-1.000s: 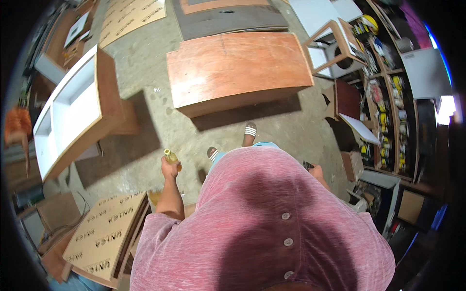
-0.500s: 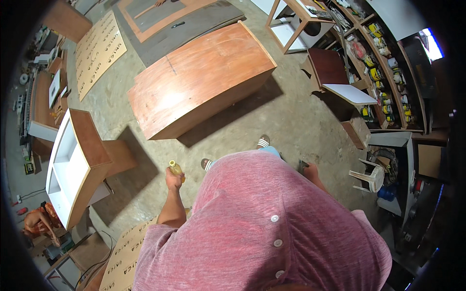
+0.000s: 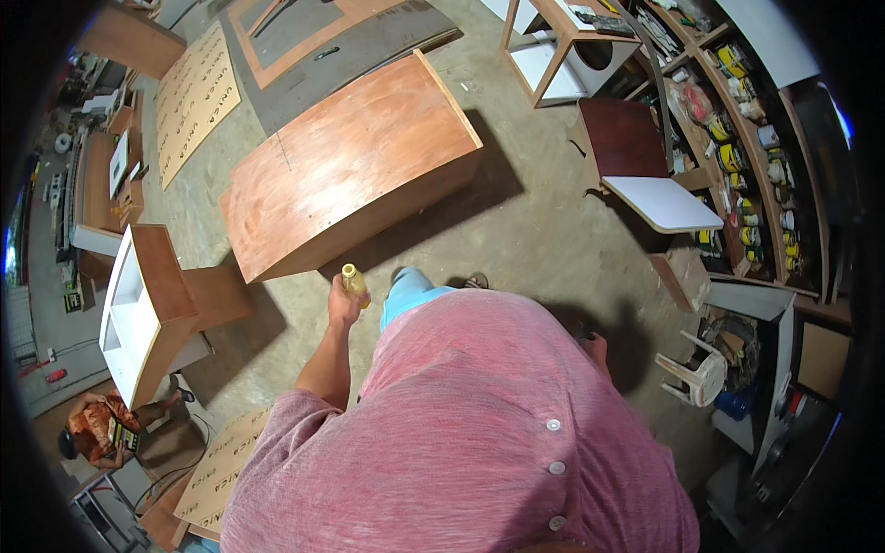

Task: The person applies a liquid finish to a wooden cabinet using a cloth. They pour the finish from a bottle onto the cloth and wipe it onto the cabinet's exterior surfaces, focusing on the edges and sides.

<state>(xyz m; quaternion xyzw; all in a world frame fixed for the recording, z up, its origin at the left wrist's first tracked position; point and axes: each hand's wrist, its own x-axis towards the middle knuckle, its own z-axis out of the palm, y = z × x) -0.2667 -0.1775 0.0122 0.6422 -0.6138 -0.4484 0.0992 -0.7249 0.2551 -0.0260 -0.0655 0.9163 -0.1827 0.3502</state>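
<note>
In the head view, the wooden cabinet (image 3: 350, 157) sits further left than it did half a second ago, likely because I am the one moving. The glass bottle (image 3: 354, 280) has come higher in view and nearer to the cabinet's shadow. My blue trouser leg (image 3: 412, 288) now shows ahead of my shirt (image 3: 479, 405), and only one sandal (image 3: 477, 280) is in sight.

My left fingers (image 3: 345, 302) are wrapped round the bottle below its neck, out in front of me to the left, above the floor (image 3: 516, 240). My right fingers (image 3: 597, 348) hang curled at my side; something dark lies by their tips, but I cannot tell whether they grip it.

To carry this well, I should keep the wrist steady and the mouth up, since it looks uncapped, and hold it clear of the cabinet's edge as I step.

The bottle is pale yellow and see-through, narrow at the neck, wider below, leaning a little. Whether the colour is glass or liquid, and how full it is, I cannot make out.
</note>
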